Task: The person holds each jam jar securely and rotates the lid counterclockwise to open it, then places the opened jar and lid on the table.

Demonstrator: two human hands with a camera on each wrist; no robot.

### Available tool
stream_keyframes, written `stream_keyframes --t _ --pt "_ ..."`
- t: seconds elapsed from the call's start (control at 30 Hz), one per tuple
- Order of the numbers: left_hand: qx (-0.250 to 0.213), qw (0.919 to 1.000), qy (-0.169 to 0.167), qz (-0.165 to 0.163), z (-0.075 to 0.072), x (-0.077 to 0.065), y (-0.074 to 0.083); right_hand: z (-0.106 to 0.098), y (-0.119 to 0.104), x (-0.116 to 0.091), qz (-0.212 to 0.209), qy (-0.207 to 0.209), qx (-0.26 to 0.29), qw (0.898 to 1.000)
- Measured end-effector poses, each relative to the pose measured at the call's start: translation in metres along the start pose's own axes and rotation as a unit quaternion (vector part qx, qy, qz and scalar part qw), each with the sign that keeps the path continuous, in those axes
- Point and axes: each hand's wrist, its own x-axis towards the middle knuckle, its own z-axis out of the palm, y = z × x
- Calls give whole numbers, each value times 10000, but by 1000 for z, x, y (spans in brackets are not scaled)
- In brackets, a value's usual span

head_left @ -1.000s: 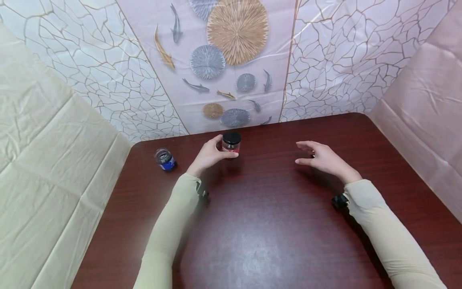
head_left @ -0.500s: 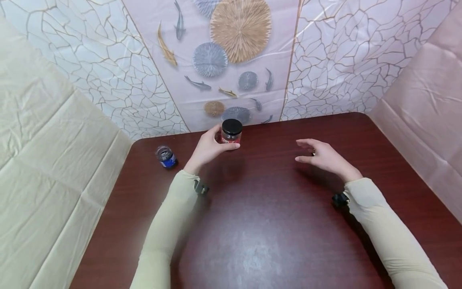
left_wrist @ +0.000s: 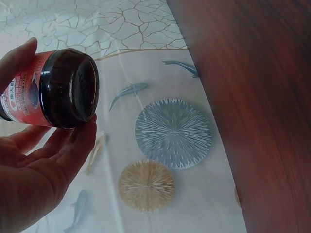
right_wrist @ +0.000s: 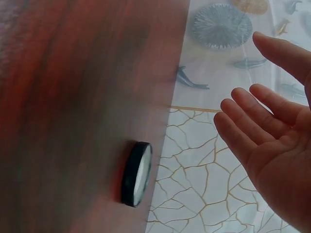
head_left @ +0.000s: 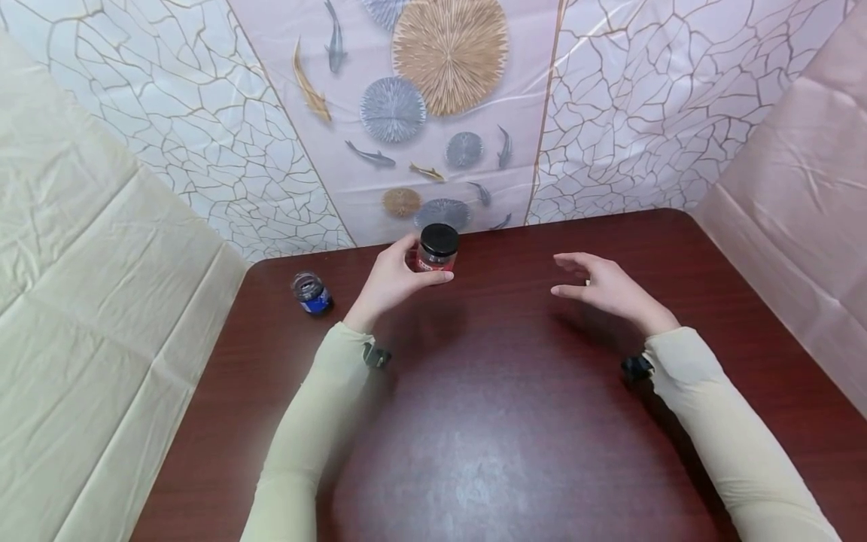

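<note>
My left hand [head_left: 396, 277] grips a glass jar [head_left: 438, 260] with a black lid and a red label, thumb on the near side. In the left wrist view the dark bottom of this jar [left_wrist: 80, 92] faces the table, with a gap between them. My right hand [head_left: 612, 290] hovers over the right part of the table with fingers loosely bent and nothing in them. Below it, in the right wrist view, a black jar lid [right_wrist: 137, 174] lies with its white inner side up; the hand almost entirely hides it in the head view.
A second, smaller jar [head_left: 312, 293] with a blue label stands uncovered at the left of the dark red-brown table [head_left: 488, 391]. Patterned cloth [head_left: 609, 150] hangs along the back edge, with plain cloth [head_left: 101, 301] at the left side.
My left hand has raised the red-labelled jar off the table and shifted it slightly right. My right hand has risen a little over the same spot.
</note>
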Motion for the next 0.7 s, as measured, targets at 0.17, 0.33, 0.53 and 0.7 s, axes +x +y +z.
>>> stream_keyframes --t 0.17,0.33,0.53,0.7 --pt "264 9994 69 208 3 -3 2 -4 -6 4 -95 70 24 9999" --pt "311 9992 107 240 4 -7 4 -6 -15 7 -216 104 62 9997" --pt "467 9984 138 273 6 -13 6 -8 -26 12 -374 131 -1 9992" --pt "629 9974 189 280 8 -18 8 -11 -36 16 -506 94 -67 9987"
